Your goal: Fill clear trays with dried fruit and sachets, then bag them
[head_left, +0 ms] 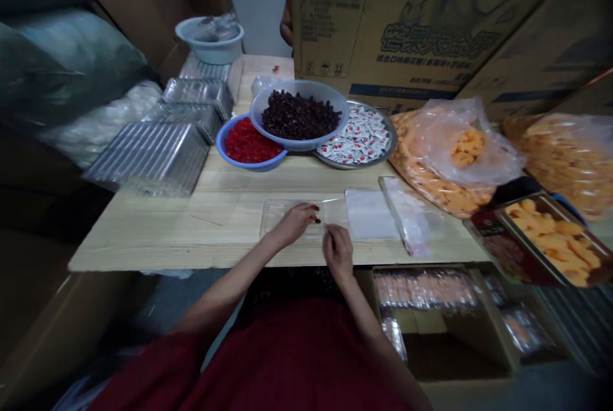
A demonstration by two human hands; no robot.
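Clear plastic sits under the left hand [294, 224]: that hand lies spread and palm-down on a shallow rectangular tray [282, 219], with the fingers reaching across it and not closed around any edge. The right hand [338, 250] sits just beside it, its fingertips [328, 232] at the tray's near right corner. Whether they pinch the plastic or only touch it, I can't tell. The tray lies flat on a pale wooden table [143, 245], near its front edge, with its long axis running left to right. It looks empty, thin and see-through.

Just right of the hands lie a white sheet [371, 213] and a long clear plastic bag [407, 216]. Farther back, a translucent bowl of dark raisins [299, 115] overlaps a blue bowl of diced red fruit [253, 141], beside a metal tray of white sachets [357, 136]. Stacks of ridged clear trays [153, 159] stand at the left. At the right are plastic bags of orange puffed snacks [454, 162] and a metal tray of the same snacks [550, 239].

Behind everything, a large cardboard carton [383, 15] carries big dark Chinese characters beginning 芒果, "mango," plus a block of small print too fine to read. Below the table's front edge, an open carton [424, 290] holds wrapped packets.
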